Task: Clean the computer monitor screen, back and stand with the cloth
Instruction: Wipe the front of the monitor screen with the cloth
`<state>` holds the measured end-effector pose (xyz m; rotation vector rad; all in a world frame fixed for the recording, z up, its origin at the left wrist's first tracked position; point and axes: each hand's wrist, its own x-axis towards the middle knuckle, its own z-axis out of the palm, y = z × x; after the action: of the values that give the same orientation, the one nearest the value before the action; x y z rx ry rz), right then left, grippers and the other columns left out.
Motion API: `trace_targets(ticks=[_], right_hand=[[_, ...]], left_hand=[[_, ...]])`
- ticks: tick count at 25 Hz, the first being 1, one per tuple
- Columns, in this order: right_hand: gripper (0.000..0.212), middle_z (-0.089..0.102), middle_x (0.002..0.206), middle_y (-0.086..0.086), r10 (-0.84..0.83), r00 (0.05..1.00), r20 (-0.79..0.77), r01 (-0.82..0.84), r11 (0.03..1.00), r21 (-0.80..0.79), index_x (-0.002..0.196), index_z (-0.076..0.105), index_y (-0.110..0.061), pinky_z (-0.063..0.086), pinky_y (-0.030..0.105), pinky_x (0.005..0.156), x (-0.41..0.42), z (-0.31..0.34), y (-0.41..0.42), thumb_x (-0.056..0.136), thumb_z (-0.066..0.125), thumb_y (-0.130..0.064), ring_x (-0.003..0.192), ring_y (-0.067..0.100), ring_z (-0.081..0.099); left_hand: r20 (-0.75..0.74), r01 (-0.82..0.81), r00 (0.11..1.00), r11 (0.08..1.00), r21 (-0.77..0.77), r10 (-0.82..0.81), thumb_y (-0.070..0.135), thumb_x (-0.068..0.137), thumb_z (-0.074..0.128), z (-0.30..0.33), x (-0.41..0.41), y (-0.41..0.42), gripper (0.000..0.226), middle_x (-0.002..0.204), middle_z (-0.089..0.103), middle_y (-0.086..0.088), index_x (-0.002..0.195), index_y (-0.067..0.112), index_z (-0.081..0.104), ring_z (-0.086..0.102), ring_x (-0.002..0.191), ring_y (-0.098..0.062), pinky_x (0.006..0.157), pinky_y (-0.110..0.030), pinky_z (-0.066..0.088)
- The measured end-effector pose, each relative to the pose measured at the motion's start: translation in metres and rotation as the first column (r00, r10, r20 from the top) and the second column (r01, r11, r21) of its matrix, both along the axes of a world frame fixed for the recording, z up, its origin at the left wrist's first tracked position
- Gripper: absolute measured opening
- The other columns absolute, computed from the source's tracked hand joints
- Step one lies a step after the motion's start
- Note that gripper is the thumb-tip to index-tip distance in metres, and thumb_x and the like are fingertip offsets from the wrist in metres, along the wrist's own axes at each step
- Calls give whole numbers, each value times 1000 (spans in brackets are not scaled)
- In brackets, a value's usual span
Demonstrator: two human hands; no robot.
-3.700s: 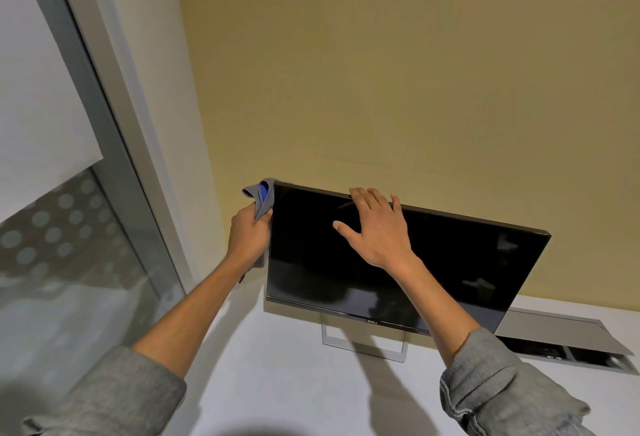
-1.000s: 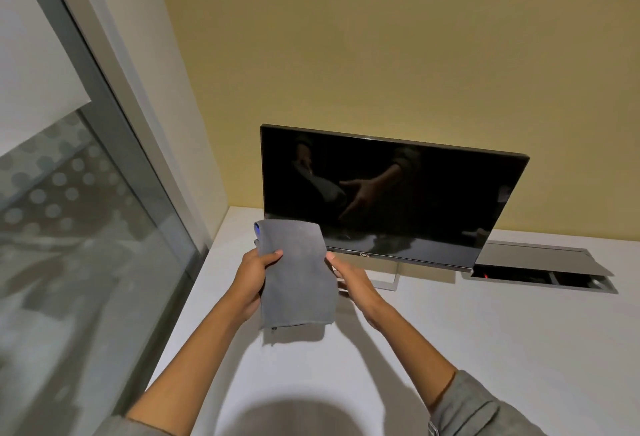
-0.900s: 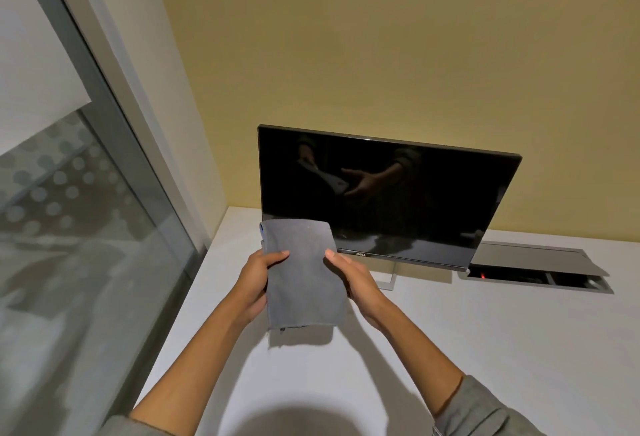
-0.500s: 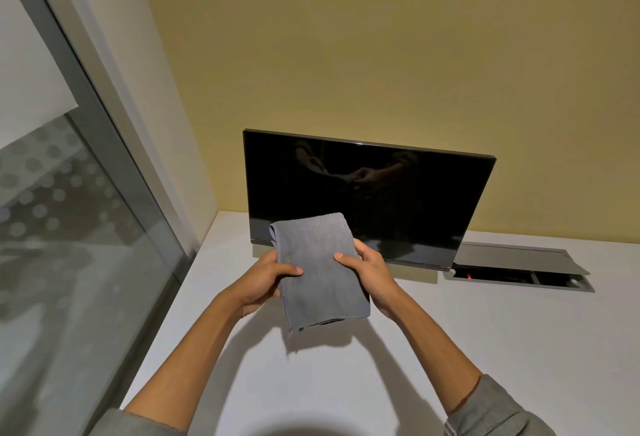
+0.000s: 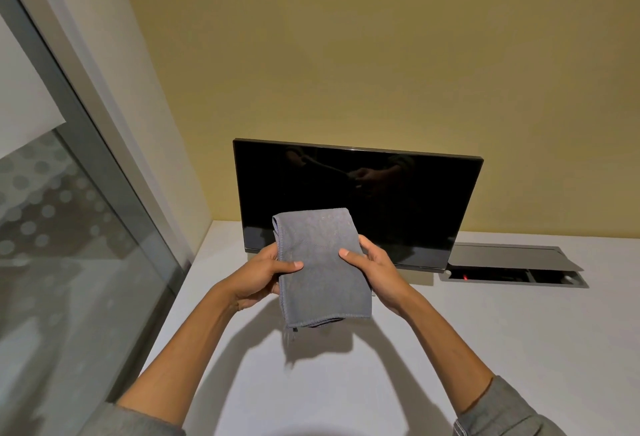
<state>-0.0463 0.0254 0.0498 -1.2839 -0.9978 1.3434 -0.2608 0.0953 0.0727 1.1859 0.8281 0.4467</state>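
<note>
Holding a folded grey microfibre cloth (image 5: 320, 267) above the white desk surface (image 5: 485, 349), the person gripped it from both sides. The left hand (image 5: 258, 274) pinched the cloth's left edge, its thumb (image 5: 289, 266) laid across the front face and the other fingers curled out of sight behind the fabric. The right hand (image 5: 377, 271) pinched the right edge in the same way, thumb (image 5: 349, 255) on the front and fingers (image 5: 369, 245) wrapped round the back. Between the two thumbs the cloth hung flat and upright, its folded upper edge rising above the fingertips and its lower hem hanging below both palms, clear of the desk. Beyond the fingers stood the flat black computer monitor (image 5: 398, 200), upright on the desk against the yellow wall (image 5: 381, 55); the cloth's upper part overlapped the lower left of its dark screen in view, though whether the two touched could not be told. Past the right hand's fingers, beside the monitor's lower right corner, a grey metal cable hatch (image 5: 512, 264) lay open in the desk.
</note>
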Motion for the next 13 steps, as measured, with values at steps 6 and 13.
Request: trace_targets(ticks=[6, 13], right_hand=[[41, 65, 118, -1, -125, 976, 181, 115, 991, 65, 126, 55, -23, 56, 38, 88, -10, -1, -1, 88, 69, -20, 107, 20, 64], [58, 45, 105, -8, -198, 275, 941, -79, 971, 227, 150, 23, -24, 29, 11, 47, -51, 18, -15, 99, 47, -34, 66, 5, 40]], left_hand=[[85, -171, 982, 985, 25, 169, 9, 96, 52, -4, 17, -10, 24, 101, 72, 7, 112, 26, 56, 68, 99, -16, 90, -42, 55], [167, -236, 959, 972, 17, 230, 46, 93, 44, -13, 51, -34, 29, 100, 74, 9, 114, 32, 60, 69, 98, -13, 89, -40, 55]])
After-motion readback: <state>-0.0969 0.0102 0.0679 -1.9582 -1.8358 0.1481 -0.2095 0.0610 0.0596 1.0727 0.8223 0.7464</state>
